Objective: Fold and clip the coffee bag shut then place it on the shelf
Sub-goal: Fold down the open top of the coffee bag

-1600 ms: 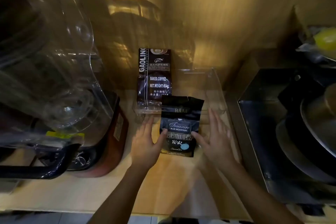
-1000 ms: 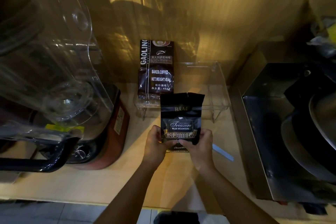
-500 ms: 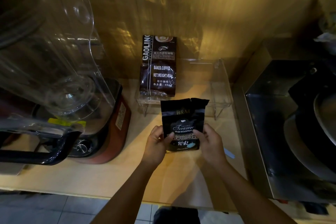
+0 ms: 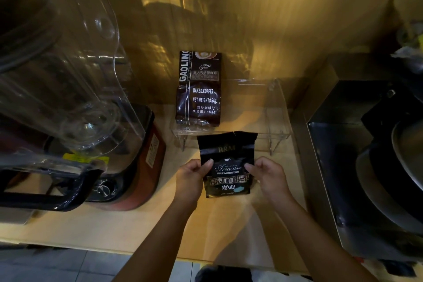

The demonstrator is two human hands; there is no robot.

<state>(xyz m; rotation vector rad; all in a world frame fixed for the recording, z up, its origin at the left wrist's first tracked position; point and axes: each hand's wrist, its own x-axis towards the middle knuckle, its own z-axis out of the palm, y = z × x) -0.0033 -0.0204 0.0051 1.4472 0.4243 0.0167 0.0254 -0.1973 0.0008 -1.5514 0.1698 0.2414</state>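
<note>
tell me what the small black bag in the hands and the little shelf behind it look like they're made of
Small black coffee bag: looks like matte foil or plastic laminate; thin, creased, its top bent, with dull sheen and printed lettering. Shelf: seemingly clear acrylic or similar glossy plastic; the counter shows through it and its edges catch light. Its thin legs may be metal.

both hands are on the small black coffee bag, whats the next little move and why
Probably slide both thumbs up and fold the top edge down. The left hand and right hand pinch the coffee bag at mid-height on its sides, and its torn top stands unfolded, with no clip on it.
</note>
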